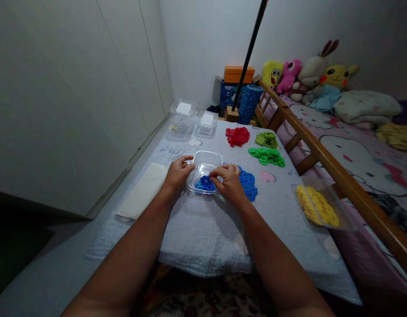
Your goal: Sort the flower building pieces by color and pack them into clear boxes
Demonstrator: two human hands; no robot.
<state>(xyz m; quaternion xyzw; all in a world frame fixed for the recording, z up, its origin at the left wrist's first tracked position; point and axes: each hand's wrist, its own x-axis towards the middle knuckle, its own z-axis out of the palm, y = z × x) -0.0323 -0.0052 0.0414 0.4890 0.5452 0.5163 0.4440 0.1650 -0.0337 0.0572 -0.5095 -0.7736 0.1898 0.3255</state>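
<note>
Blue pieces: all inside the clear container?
No, a pile of blue pieces lies on the cloth outside the clear container.

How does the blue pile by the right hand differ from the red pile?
The blue pile is partly hidden behind the right hand; the red pile is in full view. The blue pile lies closer to the camera, the red pile farther back. Both are loose pieces on the cloth.
</note>
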